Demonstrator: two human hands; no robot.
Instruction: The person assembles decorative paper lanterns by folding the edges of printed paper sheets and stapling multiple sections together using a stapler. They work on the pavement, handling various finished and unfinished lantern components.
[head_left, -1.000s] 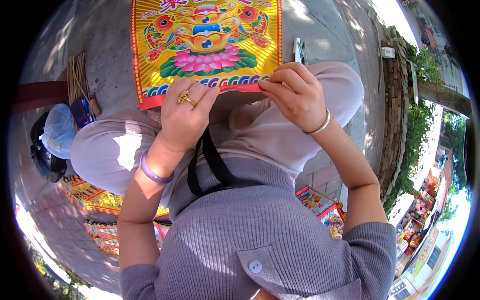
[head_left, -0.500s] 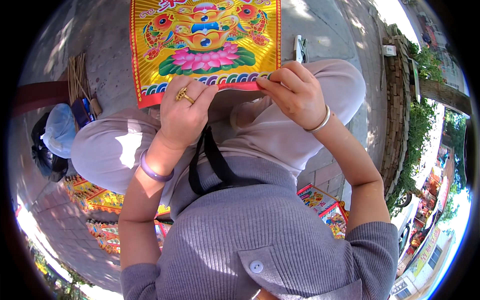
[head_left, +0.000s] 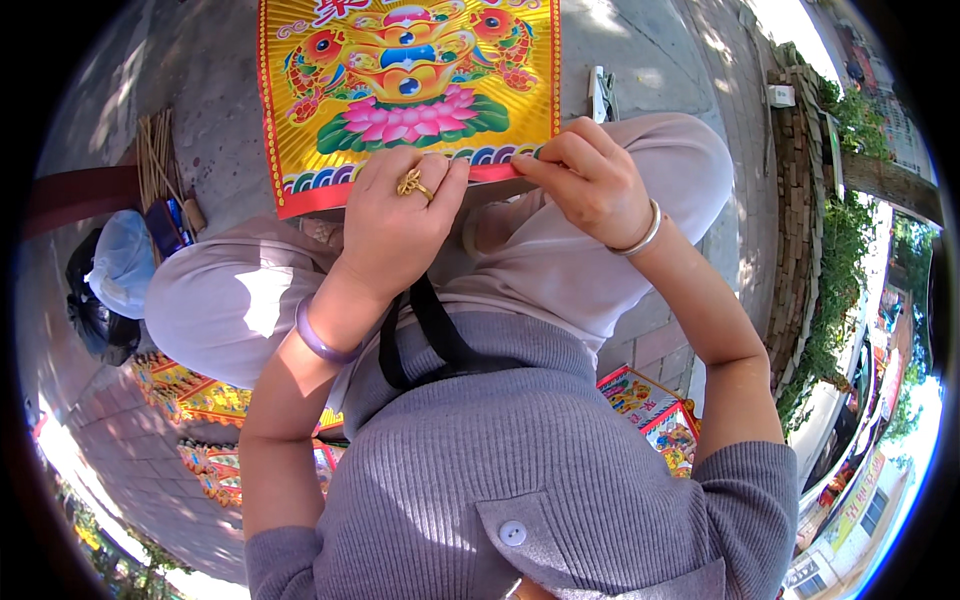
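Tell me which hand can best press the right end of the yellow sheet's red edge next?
Probably the right hand: its fingers pinch the red edge of the rectangular yellow sheet near that end, while the left hand holds it farther left.

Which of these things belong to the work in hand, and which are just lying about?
In the work: the gold printed sheet; the left hand and right hand, both holding its red lower edge.

Apparently lying about, untouched: the bundle of thin sticks; pale plastic bag; black plastic bag; other printed sheets, though these may be related.
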